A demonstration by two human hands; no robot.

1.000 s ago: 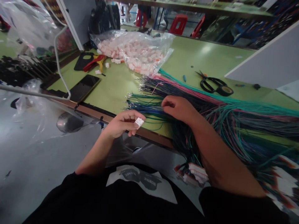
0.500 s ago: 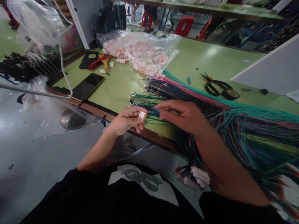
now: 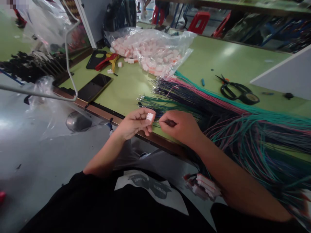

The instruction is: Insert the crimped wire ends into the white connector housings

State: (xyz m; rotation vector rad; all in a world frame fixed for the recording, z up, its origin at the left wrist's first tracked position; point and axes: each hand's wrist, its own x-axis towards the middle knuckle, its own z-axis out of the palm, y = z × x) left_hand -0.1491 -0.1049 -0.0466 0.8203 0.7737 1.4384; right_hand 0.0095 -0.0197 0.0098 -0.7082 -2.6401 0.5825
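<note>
Between the thumb and fingers of my left hand (image 3: 136, 123) is a small white and orange plastic connector (image 3: 150, 117), held near the table's front edge. Just to its right, my right hand (image 3: 182, 126) is closed in a pinch, its fingertips a short gap from the connector. Whatever the pinch holds is too small or hidden to make out. Behind both hands lies a bundle of dark and green wires (image 3: 167, 103) with bare metal terminals at their left ends. Pink and teal wires (image 3: 218, 100) run off to the right.
A clear bag of connectors (image 3: 155, 53) lies at the back. Pliers (image 3: 107, 61), a phone (image 3: 94, 87) and a few loose connectors are on the left. Black scissors (image 3: 235, 90) rest at the right. Finished-looking connectors on wires (image 3: 204, 186) hang below the table edge.
My right hand's fingers, stretched out half a second ago, have closed into a pinch beside the connector. My left hand keeps its grip on the connector. The view has shifted slightly.
</note>
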